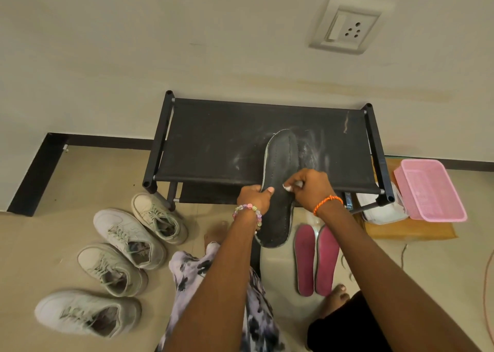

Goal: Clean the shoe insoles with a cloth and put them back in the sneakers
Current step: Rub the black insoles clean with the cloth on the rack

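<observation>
While the left hand [256,195] grips the near edge of the black insole [280,183], thumb pressed on its top face, the right hand [310,188] pinches a small white cloth [294,185] and rubs it against the insole's middle. From the head view, the only one there is, the insole lies with its toe end on the fabric top of the black shoe rack [219,143] and its heel hanging off the rack's front edge toward the person. That seems deliberate: the rack gives a firm backing for the wiping, and the left hand's grip keeps the insole from sliding.

Pale smears mark the rack's fabric beside the insole. Two pink insoles [315,258] lie side by side on the floor below the rack's front edge, to its right; whether they have been cleaned I cannot tell. Four pale sneakers [125,255] stand open on the floor off the rack's front left corner, within reach. A pink basket [430,191] sits past the rack's right end. The rack's left half is bare fabric, so the insole has room to be shifted or turned there.
</observation>
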